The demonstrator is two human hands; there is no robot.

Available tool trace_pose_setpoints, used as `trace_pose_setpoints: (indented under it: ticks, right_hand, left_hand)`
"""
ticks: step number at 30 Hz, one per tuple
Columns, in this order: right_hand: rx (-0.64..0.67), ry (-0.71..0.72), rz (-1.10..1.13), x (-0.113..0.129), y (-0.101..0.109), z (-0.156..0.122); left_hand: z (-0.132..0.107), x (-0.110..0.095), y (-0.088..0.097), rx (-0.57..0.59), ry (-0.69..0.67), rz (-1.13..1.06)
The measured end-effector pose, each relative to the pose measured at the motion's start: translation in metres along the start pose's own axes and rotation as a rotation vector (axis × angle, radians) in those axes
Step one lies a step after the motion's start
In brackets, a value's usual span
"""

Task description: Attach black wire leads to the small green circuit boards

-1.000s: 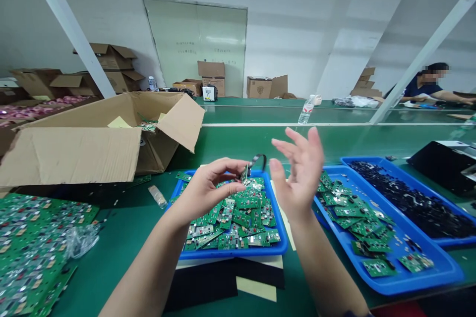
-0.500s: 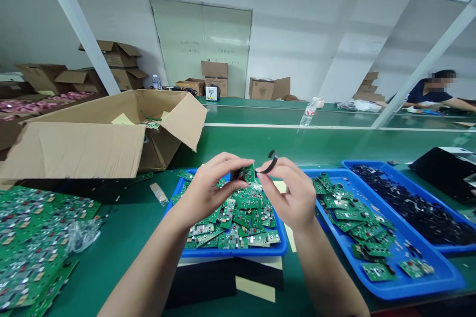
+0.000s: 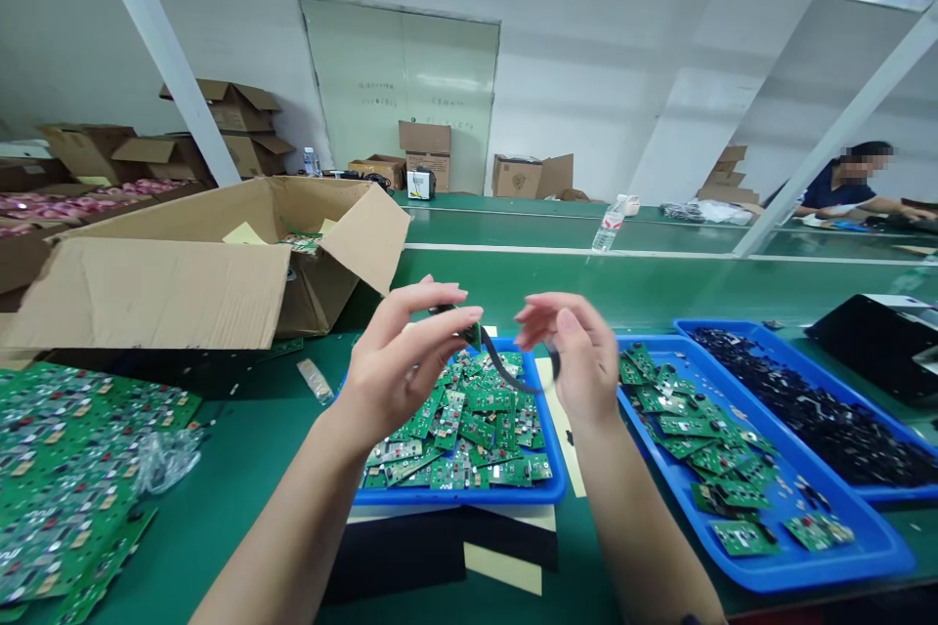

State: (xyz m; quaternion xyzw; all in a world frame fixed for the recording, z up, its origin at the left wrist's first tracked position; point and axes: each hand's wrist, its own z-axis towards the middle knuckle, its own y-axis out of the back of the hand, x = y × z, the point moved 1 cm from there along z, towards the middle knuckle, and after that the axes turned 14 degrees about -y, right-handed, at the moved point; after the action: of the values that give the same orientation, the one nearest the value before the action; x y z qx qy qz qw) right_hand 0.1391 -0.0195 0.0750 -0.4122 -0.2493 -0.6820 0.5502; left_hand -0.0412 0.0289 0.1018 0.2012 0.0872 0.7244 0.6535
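Observation:
Above the middle blue tray (image 3: 458, 498), my left hand (image 3: 400, 361) pinches a small green circuit board (image 3: 473, 336) between thumb and fingers. A bent black flexible strip (image 3: 505, 373) runs from the board's right edge toward my right hand (image 3: 575, 361). This hand is slightly blurred, its fingers curved and apart from the thumb. The strip's far end curls up beside the palm, and whether it touches the skin is unclear. Many green boards (image 3: 476, 430) lie heaped in the tray below.
To the right, one blue tray (image 3: 806, 562) holds boards and another (image 3: 890, 488) holds black pieces. Large board panels (image 3: 73, 479) and a clear plastic bag (image 3: 167, 459) lie left. An open carton (image 3: 161, 288) stands behind them. A person (image 3: 842, 186) works at the far right.
My right hand has loosened its pinch at the strip and drawn slightly right, fingers raised. The strip now stretches lower between the hands. My left hand has shifted left with the board, turning it.

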Motion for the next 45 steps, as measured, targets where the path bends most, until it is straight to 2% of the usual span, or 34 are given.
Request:
trace_pose_setpoints:
  ticks: [2, 4, 13, 18, 21, 32, 35, 38, 40, 42, 45]
  right_hand:
    - [0.228, -0.215, 0.082, -0.002, -0.004, 0.001]
    - [0.383, -0.309, 0.118, 0.000, -0.008, -0.001]
    - [0.444, -0.444, 0.188, 0.011, -0.012, -0.010]
    - [0.539, -0.597, 0.298, 0.005, -0.014, -0.005]
    - [0.587, -0.641, 0.386, 0.001, -0.016, -0.003]
    - [0.521, -0.556, 0.379, -0.006, -0.017, -0.005]
    - [0.490, -0.488, 0.277, -0.007, -0.015, -0.005]
    - [0.367, -0.368, 0.037, -0.006, -0.011, -0.005]
    - [0.288, -0.294, -0.178, -0.004, -0.010, -0.003]
    - [0.236, -0.233, -0.303, -0.003, -0.009, -0.001]
    - [0.069, -0.094, -0.191, -0.001, -0.005, 0.002]
  left_hand:
    - [-0.001, -0.001, -0.001, 0.038, -0.029, 0.017]
    - [-0.003, -0.002, -0.003, 0.057, -0.053, 0.033]
    - [-0.004, 0.000, -0.006, 0.104, -0.060, 0.080]
    - [-0.003, -0.002, -0.007, 0.120, -0.007, -0.016]
    - [-0.002, -0.002, -0.009, 0.109, -0.003, -0.089]
    - [-0.002, 0.001, -0.009, 0.160, 0.019, -0.204]
    - [-0.002, -0.003, -0.010, 0.218, 0.065, -0.297]
    - [0.001, -0.008, -0.010, 0.245, 0.144, -0.381]
    - [0.003, -0.011, -0.008, 0.200, 0.204, -0.396]
    - [0.004, -0.012, -0.005, 0.108, 0.282, -0.391]
    - [0.006, -0.011, 0.000, 0.001, 0.445, -0.430]
